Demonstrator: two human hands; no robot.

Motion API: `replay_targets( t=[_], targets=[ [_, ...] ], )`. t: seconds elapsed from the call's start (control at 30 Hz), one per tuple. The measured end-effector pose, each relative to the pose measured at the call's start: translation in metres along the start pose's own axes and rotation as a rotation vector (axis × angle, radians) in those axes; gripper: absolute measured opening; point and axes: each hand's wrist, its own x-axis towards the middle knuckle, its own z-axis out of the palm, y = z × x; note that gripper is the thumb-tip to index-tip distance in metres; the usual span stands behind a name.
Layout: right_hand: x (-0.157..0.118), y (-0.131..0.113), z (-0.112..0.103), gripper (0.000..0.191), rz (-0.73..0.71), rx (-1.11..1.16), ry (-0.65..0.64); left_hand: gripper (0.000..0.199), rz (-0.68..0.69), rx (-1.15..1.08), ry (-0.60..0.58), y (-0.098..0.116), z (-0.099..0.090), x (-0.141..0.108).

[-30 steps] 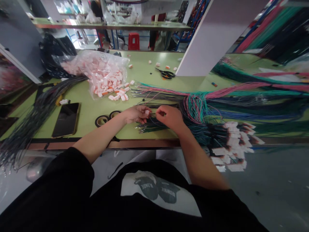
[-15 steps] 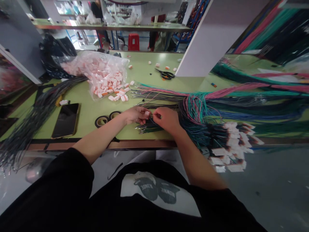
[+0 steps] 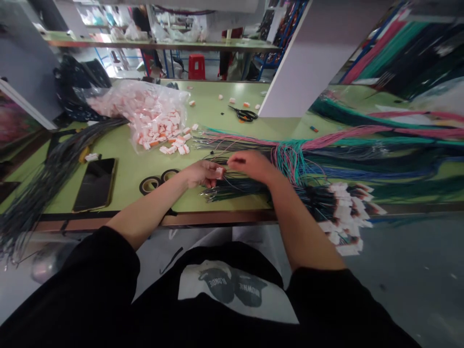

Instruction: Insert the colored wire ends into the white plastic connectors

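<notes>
My left hand pinches a small white connector housing between thumb and fingers. A thin wire runs from near the housing towards the right. My right hand hovers over the dark wire ends just right of the housing, apart from it. Its fingers are bent and blurred, so whether they grip anything cannot be made out. Beneath and beside both hands lie dark wires with bare metal tips. Just behind the hands, a bundle of pink, green and grey wires stretches across the table.
A clear plastic bag spills white and orange housings. Black scissors lie near a white post. Tape rolls and a phone are at the left. Wired white housings overhang the table's front edge.
My right hand has moved up and slightly away from the housing, having been close beside it with fingers pinched. My left hand keeps the housing. The whole view has shifted slightly.
</notes>
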Motion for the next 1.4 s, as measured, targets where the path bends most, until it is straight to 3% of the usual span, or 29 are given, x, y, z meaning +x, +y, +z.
replay_targets(
  t=[0.07, 0.13, 0.23, 0.4, 0.57, 0.67, 0.77, 0.93, 1.17, 1.4],
  targets=[
    [0.019, 0.022, -0.011, 0.028, 0.098, -0.116, 0.166, 0.017, 0.001, -0.007, -0.035, 0.001, -0.001, 0.0],
    [0.039, 0.04, -0.014, 0.038, 0.159, -0.301, 0.234, 0.019, -0.009, -0.005, -0.049, 0.001, -0.003, 0.001],
    [0.06, 0.05, -0.003, 0.043, 0.116, -0.378, 0.168, 0.021, -0.025, -0.013, -0.05, -0.002, -0.005, 0.004],
    [0.069, 0.042, 0.013, 0.029, -0.052, -0.379, -0.042, 0.022, -0.022, -0.036, -0.053, -0.006, -0.006, 0.008],
    [0.055, 0.04, -0.003, 0.029, -0.062, -0.128, 0.053, 0.021, -0.026, -0.042, -0.033, -0.004, -0.005, 0.007],
    [0.041, 0.032, -0.009, 0.026, -0.123, 0.113, -0.027, 0.016, -0.017, -0.041, -0.026, -0.003, -0.004, 0.006],
    [0.028, 0.018, -0.006, 0.029, -0.144, 0.338, -0.078, 0.016, -0.006, -0.049, -0.042, -0.004, -0.006, 0.007],
    [0.012, 0.005, 0.002, 0.029, -0.122, 0.563, -0.037, 0.024, 0.001, -0.066, -0.063, -0.007, -0.01, 0.01],
    [-0.01, -0.004, 0.008, 0.017, -0.056, 0.248, 0.167, 0.022, -0.009, -0.09, -0.052, -0.007, -0.009, 0.009],
    [-0.02, -0.01, 0.009, 0.018, -0.04, 0.04, 0.174, 0.022, -0.025, -0.093, -0.01, -0.006, -0.007, 0.008]
  ],
)
